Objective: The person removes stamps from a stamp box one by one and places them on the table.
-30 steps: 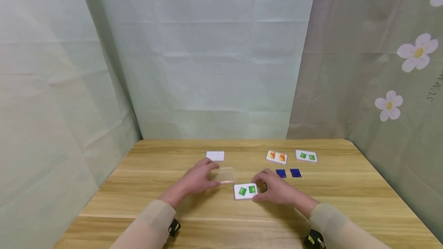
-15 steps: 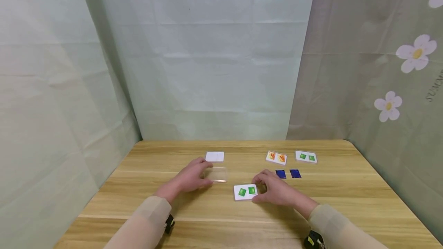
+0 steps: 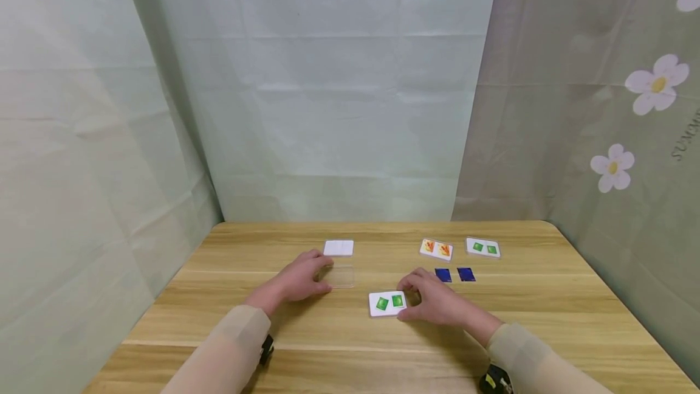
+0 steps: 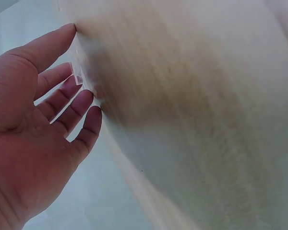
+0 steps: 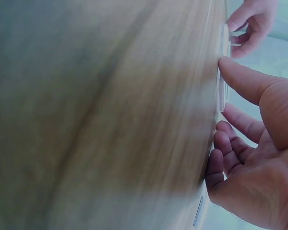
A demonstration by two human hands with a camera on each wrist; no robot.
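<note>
Left of centre on the table, my left hand (image 3: 298, 276) spans the left end of a clear plastic cover (image 3: 342, 276), thumb at its near edge and fingertips at the far one. The cover appears to lie flat on the wood. In the left wrist view, a clear corner shows between the thumb and fingers (image 4: 69, 115). My right hand (image 3: 434, 298) holds the right end of a white card case (image 3: 387, 304) with two green squares on it, thumb and index finger at opposite edges. From the right wrist, the case (image 5: 223, 72) is seen edge-on, low against the tabletop.
Behind the left hand lies a plain white card case (image 3: 339, 248). Farther right are a case with orange pictures (image 3: 436, 249) and another with green squares (image 3: 483, 247). Two small dark blue squares (image 3: 466, 274) lie just beyond the right hand. Cloth curtains (image 3: 339, 108) surround the wooden table (image 3: 328, 351).
My left hand has drawn the clear cover leftward, away from the green-square case, and it now sits lower, at the tabletop. The right hand and its case have stayed in place.
</note>
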